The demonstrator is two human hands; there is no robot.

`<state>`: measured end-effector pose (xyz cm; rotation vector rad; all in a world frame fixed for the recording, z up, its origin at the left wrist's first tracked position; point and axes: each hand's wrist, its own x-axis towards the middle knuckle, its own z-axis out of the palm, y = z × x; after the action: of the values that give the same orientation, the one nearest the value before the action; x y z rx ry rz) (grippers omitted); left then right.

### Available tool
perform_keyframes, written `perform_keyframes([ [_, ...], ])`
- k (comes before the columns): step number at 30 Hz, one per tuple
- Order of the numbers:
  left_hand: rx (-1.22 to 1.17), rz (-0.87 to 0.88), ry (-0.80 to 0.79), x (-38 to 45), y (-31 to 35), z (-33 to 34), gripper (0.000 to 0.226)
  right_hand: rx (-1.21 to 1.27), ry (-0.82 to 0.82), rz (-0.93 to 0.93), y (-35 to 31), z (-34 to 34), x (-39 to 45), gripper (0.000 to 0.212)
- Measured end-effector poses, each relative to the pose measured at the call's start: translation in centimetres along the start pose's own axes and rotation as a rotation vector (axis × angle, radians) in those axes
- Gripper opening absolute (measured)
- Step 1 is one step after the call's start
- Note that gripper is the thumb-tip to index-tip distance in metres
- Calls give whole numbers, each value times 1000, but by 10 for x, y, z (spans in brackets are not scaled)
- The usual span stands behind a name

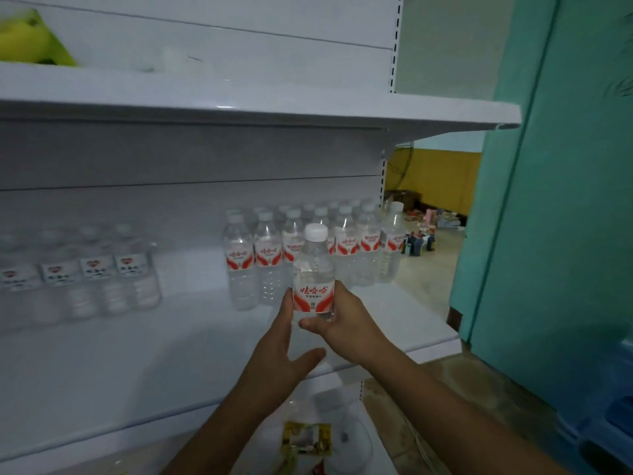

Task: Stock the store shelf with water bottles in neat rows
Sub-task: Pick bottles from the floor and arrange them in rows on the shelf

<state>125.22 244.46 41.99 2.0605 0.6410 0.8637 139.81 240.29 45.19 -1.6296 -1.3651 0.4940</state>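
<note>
Bottle [313, 286] is being held upright above shelf [137, 354], just before red-labelled rows [308, 248] | right hand [346, 323] is wrapped round it; left hand [277, 358] is touching it, fingers straight | risk: front row being toppled by careless placement.

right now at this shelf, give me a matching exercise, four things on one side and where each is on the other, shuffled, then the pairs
Things:
1. held water bottle
2. red-label bottle group
3. heart-label bottles
4. yellow-green item

Places:
A. upper shelf, far left
B. middle shelf, left part
C. between both hands, in front of the shelf
D. middle shelf, right end

Pairs: 1-C, 2-D, 3-B, 4-A
</note>
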Motion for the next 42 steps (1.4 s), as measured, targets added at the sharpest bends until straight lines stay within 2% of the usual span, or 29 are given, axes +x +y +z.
perform_keyframes([
  [6, 214, -212, 79, -25, -29, -60, 94, 17, -99, -50, -22, 60, 41, 55],
  [10, 318, -462, 4, -35, -62, -75, 95, 47, -110, -32, -18, 89, 74, 54],
  [13, 469, -551, -9, -30, -83, -73, 92, 82, -74, 6, -10, 102, 99, 52],
  [17, 611, -531, 33, -6, -99, -65, 88, 73, -24, -33, -6, 118, 125, 55],
  [23, 766, -432, -66, 10, -110, -51, 85, 29, 70, -81, 11, 133, 148, 62],
  [26, 770, -423, -51, 8, -113, -49, 85, 7, 99, -106, 11, 133, 144, 65],
  [33, 770, -418, -44, 7, -109, -50, 84, 15, 45, -71, 10, 131, 149, 59],
  [42, 751, -426, -28, 6, -112, -50, 85, -67, 68, -41, 19, 126, 153, 55],
])
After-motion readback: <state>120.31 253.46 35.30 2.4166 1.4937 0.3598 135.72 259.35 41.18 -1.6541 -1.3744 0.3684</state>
